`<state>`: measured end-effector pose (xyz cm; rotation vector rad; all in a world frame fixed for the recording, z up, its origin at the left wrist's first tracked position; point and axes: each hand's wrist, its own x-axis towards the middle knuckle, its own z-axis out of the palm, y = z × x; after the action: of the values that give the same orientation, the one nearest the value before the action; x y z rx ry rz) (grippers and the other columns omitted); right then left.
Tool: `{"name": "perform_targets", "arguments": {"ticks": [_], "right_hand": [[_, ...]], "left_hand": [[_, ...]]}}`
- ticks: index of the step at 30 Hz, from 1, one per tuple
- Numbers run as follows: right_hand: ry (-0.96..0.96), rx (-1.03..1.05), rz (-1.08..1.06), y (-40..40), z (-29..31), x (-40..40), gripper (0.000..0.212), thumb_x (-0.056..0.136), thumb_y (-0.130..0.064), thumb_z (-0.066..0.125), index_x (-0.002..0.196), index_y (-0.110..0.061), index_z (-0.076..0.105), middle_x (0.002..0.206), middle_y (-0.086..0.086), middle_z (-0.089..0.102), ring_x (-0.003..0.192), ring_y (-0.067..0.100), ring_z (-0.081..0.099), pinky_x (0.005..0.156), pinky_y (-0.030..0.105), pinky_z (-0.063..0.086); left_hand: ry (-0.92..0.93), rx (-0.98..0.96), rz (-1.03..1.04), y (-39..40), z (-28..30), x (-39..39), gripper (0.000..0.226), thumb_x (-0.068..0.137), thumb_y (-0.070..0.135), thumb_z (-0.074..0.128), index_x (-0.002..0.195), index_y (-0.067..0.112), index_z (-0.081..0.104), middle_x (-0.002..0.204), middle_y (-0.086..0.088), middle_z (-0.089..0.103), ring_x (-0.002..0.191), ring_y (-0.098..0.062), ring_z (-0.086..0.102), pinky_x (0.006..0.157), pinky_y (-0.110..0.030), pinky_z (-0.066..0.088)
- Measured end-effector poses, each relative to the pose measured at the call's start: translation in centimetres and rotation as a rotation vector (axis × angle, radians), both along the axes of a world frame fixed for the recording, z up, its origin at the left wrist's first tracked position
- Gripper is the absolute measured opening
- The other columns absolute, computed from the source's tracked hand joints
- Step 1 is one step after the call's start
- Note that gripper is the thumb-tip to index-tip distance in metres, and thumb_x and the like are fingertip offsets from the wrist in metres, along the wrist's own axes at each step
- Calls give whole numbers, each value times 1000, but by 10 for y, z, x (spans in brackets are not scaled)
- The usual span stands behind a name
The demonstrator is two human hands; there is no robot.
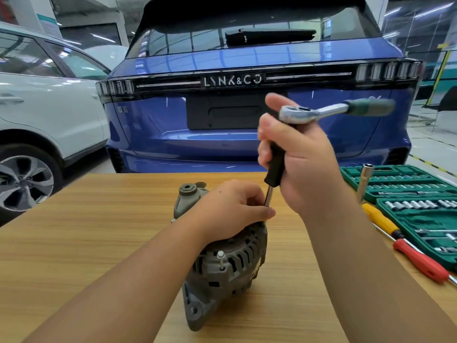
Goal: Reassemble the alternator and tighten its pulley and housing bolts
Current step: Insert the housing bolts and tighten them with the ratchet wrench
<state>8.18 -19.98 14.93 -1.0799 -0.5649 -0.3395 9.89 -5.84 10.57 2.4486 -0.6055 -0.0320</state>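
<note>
Head view, read left to right. A white car (44, 100) stands at the far left, one alloy wheel (24, 181) showing beyond the counter's edge. A wood-grain counter (99, 231) fills the foreground. Near its middle lies the grey alternator (222, 266), its slotted housing toward the camera, one mounting ear (195, 310) nearest the viewer and another, with a hexagonal hole, at the far end. A housing bolt (220, 259) stands proud of the casing, its head raised clear of the metal. The left hand (230, 209) rests on top of the alternator, its grip closed: thumb and fingers pinch the lower steel shaft of the extension driver (273, 174) just above the housing. Behind, a blue car (247, 134) shows its tailgate, lettered "LYNK&CO" across the light bar; a small badge at its left is too blurred to read. The right hand (301, 157) is curled in a closed grip round the driver's black handle, holding it close to upright. On top of the driver sits the chrome head of a ratchet wrench (321, 111), whose green handle points right and is motion-blurred. At the right edge, on the counter, lie a yellow-handled screwdriver (380, 219), a red-handled screwdriver (420, 261) and an open green socket set case (408, 191) with rows of chrome sockets; a chrome tube socket (364, 181) stands at its near-left corner. No writing on the tools can be read
</note>
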Motion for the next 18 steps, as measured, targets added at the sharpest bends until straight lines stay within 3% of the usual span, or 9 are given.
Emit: {"name": "perform_targets", "arguments": {"ticks": [3, 7, 10, 14, 16, 18], "right_hand": [[-217, -68, -100, 13, -4, -2, 38, 94, 1, 59, 123, -24, 57, 78, 5, 56, 58, 15, 47, 56, 26, 45], [-326, -120, -153, 18, -10, 0, 50, 94, 5, 55, 126, -34, 57, 82, 0, 55, 63, 14, 48, 57, 24, 47], [-285, -93, -124, 14, -12, 2, 52, 90, -1, 54, 124, -40, 61, 79, -5, 57, 63, 16, 49, 58, 28, 47], [-181, -29, 99, 6, -10, 2, 46, 86, -18, 45, 127, -29, 63, 80, 0, 64, 66, 20, 52, 60, 34, 43], [-143, -55, 79, 8, -8, -1, 41, 88, -34, 51, 127, -25, 60, 76, -1, 63, 64, 19, 52, 58, 32, 43], [-101, -98, -22, 14, -6, -6, 38, 84, -44, 63, 117, -25, 62, 70, -4, 60, 59, 15, 50, 55, 27, 44]], "left_hand": [[-16, -16, -20, 0, 0, -3, 14, 93, 49, 67, 95, 35, 70, 91, 11, 72, 83, -2, 67, 80, -35, 58], [-8, -68, -16, 0, 1, -7, 17, 95, 42, 69, 105, 29, 73, 99, 9, 74, 89, -5, 67, 82, -29, 56], [10, -40, -10, -2, 4, -8, 16, 96, 42, 67, 101, 28, 73, 97, 9, 74, 91, -8, 68, 82, -30, 55], [20, -62, -5, -4, 3, -7, 20, 97, 36, 69, 100, 17, 73, 99, -1, 73, 84, -8, 65, 63, -11, 44], [6, -94, -11, -5, 3, -8, 21, 97, 31, 70, 101, 11, 74, 96, -5, 74, 82, -6, 63, 63, -3, 43], [-1, -83, -16, -4, 4, -9, 20, 96, 35, 70, 103, 17, 75, 95, 1, 75, 79, -5, 65, 69, -8, 49]]}}
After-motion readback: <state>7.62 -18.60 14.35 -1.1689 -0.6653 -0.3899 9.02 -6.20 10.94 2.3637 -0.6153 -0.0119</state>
